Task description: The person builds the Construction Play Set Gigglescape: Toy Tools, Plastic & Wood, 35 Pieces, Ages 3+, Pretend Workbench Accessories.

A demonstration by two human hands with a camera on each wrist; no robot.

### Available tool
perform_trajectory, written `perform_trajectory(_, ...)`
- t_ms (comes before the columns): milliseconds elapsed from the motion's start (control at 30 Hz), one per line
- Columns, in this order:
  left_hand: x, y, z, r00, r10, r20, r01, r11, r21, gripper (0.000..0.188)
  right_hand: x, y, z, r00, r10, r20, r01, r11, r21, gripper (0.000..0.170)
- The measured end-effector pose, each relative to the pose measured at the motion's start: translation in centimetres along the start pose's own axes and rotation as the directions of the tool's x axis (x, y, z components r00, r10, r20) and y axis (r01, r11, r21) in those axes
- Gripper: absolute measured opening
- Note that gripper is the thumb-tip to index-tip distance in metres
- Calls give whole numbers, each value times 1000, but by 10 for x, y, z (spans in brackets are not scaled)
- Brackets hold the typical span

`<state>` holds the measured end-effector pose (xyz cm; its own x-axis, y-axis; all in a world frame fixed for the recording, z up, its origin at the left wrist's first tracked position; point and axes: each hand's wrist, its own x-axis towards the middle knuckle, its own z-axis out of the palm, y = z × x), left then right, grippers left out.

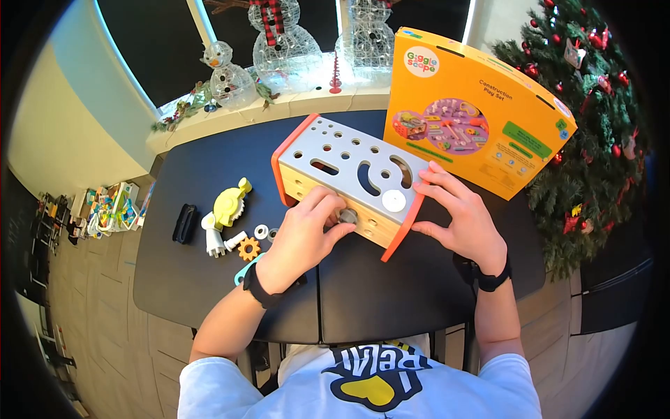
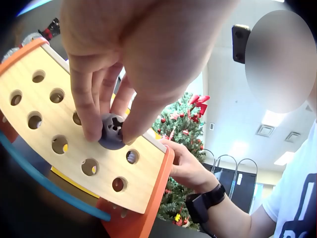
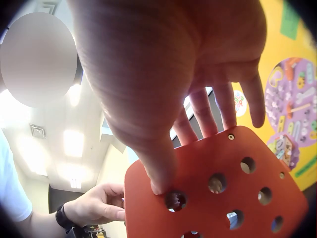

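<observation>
A toy workbench (image 1: 352, 183) stands on the table, with a grey holed top, pale wooden sides and orange end panels. My left hand (image 1: 300, 237) pinches a grey toy screw (image 2: 112, 140) between thumb and fingers, against the holed wooden side (image 2: 47, 116). A cross-shaped slot shows in the screw's head; its far end is hidden. With my right hand (image 1: 460, 218) I grip the right orange end panel (image 3: 203, 158), thumb on its outer face and fingertips over the upper edge. A white round piece (image 1: 393, 201) sits on the grey top near that hand.
Left on the table lie a yellow toy saw (image 1: 229, 204), a white hammer-like piece (image 1: 213, 234), an orange gear (image 1: 248, 248), small rings, a turquoise piece (image 1: 242, 274) and a black case (image 1: 185, 223). A yellow play-set box (image 1: 481, 112) stands behind the workbench, right.
</observation>
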<state>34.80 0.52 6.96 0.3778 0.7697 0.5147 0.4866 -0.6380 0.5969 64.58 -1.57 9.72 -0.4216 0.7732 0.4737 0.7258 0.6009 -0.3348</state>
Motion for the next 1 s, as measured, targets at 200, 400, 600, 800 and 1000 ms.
perform_trajectory(200, 4, -10, 9, 993, 122, 2, -117, 946, 301, 30, -2, -1, -1, 1000, 8, 22, -8, 1000, 0, 56)
perform_trajectory(400, 0, -10, -1, 982, 185, 45, -190, 947, 260, 30, -4, 1, 3, 1000, 11, -3, -11, 1000, -3, 57)
perform_trajectory(600, -22, -26, -49, 963, -110, 246, 2, 915, 404, 27, -7, -9, 3, 999, 40, 5, -40, 996, -82, 58)
perform_trajectory(800, -46, -47, -59, 824, -288, 489, -7, 856, 517, 43, -4, -36, 4, 999, -33, -32, 28, 991, -134, 54)
perform_trajectory(1000, -48, -62, -82, 870, -288, 400, 85, 887, 454, 42, -2, -58, 5, 987, -155, -33, 151, 983, -101, 45)
